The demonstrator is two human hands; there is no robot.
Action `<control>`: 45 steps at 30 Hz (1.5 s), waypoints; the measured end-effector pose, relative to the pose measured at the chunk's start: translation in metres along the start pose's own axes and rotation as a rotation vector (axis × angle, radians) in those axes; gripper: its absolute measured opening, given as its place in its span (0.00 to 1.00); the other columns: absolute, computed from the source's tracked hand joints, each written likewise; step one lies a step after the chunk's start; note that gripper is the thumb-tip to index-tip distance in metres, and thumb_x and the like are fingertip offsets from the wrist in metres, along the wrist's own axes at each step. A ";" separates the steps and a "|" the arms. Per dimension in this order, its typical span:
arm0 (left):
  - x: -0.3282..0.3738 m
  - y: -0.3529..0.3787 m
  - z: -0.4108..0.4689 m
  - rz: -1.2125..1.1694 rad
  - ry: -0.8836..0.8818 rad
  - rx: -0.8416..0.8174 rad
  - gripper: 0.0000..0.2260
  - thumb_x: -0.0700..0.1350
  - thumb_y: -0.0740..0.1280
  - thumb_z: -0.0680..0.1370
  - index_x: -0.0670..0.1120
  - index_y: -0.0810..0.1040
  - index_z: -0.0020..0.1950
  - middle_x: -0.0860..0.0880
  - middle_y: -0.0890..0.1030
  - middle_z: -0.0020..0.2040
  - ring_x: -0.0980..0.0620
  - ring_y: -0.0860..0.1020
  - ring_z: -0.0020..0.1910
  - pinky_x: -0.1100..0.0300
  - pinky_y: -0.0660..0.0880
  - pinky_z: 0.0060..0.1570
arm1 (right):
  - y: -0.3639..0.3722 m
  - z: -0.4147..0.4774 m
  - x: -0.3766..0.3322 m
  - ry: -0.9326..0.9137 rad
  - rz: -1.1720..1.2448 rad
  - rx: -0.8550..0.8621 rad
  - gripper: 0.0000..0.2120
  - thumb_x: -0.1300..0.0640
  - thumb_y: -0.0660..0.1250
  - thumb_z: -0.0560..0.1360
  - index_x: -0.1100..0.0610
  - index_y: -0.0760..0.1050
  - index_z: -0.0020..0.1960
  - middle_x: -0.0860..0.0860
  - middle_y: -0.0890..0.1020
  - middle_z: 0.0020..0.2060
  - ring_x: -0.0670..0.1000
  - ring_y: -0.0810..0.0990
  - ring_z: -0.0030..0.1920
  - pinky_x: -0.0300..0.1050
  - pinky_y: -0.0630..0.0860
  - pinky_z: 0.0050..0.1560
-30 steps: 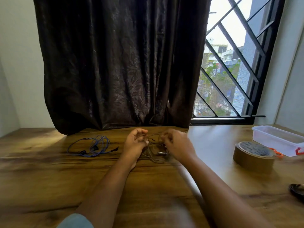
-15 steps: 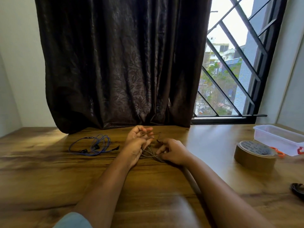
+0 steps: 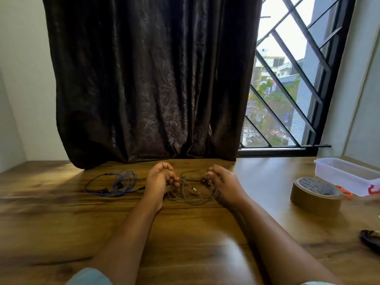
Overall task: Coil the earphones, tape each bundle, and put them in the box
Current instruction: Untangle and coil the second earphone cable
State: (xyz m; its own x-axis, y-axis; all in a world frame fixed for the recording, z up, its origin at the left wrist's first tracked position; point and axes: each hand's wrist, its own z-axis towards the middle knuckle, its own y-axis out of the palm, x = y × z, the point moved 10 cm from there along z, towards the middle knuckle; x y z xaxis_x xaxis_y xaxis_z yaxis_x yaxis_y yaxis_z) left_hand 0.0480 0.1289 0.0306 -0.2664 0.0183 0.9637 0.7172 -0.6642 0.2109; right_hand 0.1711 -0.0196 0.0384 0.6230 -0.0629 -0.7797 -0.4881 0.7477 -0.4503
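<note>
Left hand (image 3: pixel 160 182) and right hand (image 3: pixel 223 185) each pinch the thin grey earphone cable (image 3: pixel 190 194) at table centre, apparently shaping loops. Clear plastic box (image 3: pixel 347 174) waits at three o'clock, within reach.

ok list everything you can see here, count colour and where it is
grey earphones: 1, grey, table centre, held between both hands
blue earphones: 1, blue, loose on table, left of the hands
tape roll: 1, brown, table right
box: 1, clear plastic with red clip, far right
scissors: 1, orange handles, between tape roll and box, mostly hidden
dark object: 1, black, right edge, unclear
table: 1, wood
curtain: 1, dark brown, behind table
window grille: 1, black, right
left hand: 1, gripping cord
right hand: 1, gripping cord
</note>
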 end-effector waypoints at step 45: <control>0.016 -0.042 0.004 -0.433 0.045 0.331 0.33 0.70 0.44 0.75 0.44 0.75 0.40 0.47 0.75 0.38 0.49 0.76 0.44 0.48 0.75 0.55 | -0.070 -0.003 0.028 0.263 -0.366 0.346 0.26 0.38 0.47 0.80 0.53 0.77 0.54 0.55 0.83 0.47 0.59 0.80 0.47 0.51 0.76 0.48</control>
State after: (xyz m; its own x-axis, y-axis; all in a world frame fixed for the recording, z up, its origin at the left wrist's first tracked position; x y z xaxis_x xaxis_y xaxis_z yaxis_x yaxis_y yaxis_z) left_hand 0.0159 0.1602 0.0374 -0.6042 0.2009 0.7711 0.6984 -0.3323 0.6339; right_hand 0.2210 -0.0758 0.0476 0.5188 -0.4881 -0.7019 -0.0128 0.8165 -0.5772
